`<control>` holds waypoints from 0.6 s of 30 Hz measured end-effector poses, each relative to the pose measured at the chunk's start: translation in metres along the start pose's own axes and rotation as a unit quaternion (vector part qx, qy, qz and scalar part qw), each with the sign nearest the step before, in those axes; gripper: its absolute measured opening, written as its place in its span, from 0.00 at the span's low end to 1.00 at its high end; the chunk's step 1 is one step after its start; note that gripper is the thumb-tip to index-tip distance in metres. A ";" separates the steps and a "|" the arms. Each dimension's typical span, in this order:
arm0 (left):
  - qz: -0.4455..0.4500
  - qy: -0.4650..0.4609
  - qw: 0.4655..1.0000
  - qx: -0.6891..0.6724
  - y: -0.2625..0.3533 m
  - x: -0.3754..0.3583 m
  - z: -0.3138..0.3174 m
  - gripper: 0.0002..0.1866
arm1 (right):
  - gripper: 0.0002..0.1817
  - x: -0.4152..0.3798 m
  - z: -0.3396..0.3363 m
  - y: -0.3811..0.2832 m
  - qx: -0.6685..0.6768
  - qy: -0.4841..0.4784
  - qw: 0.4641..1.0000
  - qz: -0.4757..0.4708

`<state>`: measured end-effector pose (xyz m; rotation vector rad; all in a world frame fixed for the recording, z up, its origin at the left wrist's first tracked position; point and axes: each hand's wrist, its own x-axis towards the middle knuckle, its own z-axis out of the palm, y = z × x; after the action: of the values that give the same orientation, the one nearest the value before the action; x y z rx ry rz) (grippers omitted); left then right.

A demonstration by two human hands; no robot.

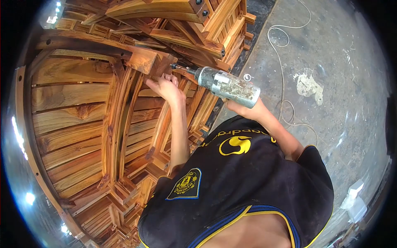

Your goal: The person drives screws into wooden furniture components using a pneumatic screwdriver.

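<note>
My right hand (pixel 244 108) is wrapped around the handle of a worn, silver-grey power drill (pixel 227 86), whose body hides most of the fingers. The drill points left, and its dark bit (pixel 180 67) meets the end of a thick wooden block (pixel 151 61) on a piece of slatted wooden furniture (pixel 70 93). Just below that block, my left hand (pixel 166 87) is closed against the wood, fingers curled and thumb to the left. Whether a small fastener sits at the bit's tip is hard to make out.
More wooden furniture frames (pixel 198 33) with dark bolt heads are stacked at the top, close beyond the drill. A thin pale cord (pixel 282 68) winds over the grey concrete floor (pixel 343 103) on the right. A white object (pixel 355 200) lies at the lower right.
</note>
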<state>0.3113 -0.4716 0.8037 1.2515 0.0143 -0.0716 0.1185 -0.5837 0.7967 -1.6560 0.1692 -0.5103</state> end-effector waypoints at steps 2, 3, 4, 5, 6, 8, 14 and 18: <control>0.000 0.002 1.000 0.000 0.002 -0.001 0.003 0.15 | 0.14 0.000 0.000 0.000 -0.030 0.009 0.999 -0.043; -0.001 0.001 1.000 -0.001 0.002 -0.001 0.003 0.15 | 0.14 0.002 -0.001 -0.007 -0.001 0.005 1.000 -0.021; 0.002 0.004 1.000 0.002 0.001 0.000 0.003 0.15 | 0.14 0.002 -0.002 -0.010 0.028 0.001 1.000 0.002; 0.005 0.007 1.000 0.005 0.000 0.001 0.003 0.16 | 0.14 0.001 -0.001 -0.009 0.027 0.001 1.000 0.001; 0.004 0.007 1.000 0.004 -0.002 0.002 0.001 0.16 | 0.14 -0.001 -0.001 -0.005 0.004 0.008 1.000 0.000; 0.001 -0.003 1.000 -0.002 -0.005 0.004 -0.002 0.17 | 0.14 -0.003 0.000 0.003 -0.019 0.013 1.000 -0.003; 0.007 -0.009 1.000 -0.012 -0.010 0.008 -0.004 0.15 | 0.16 -0.006 0.002 0.011 -0.115 0.038 0.989 -0.086; -0.005 -0.013 0.999 -0.032 -0.014 0.010 -0.008 0.26 | 0.15 0.004 -0.002 -0.002 -0.006 0.001 1.000 -0.018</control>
<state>0.3208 -0.4688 0.7879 1.1866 0.0003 -0.0960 0.1208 -0.5870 0.8001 -1.6731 0.1442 -0.5378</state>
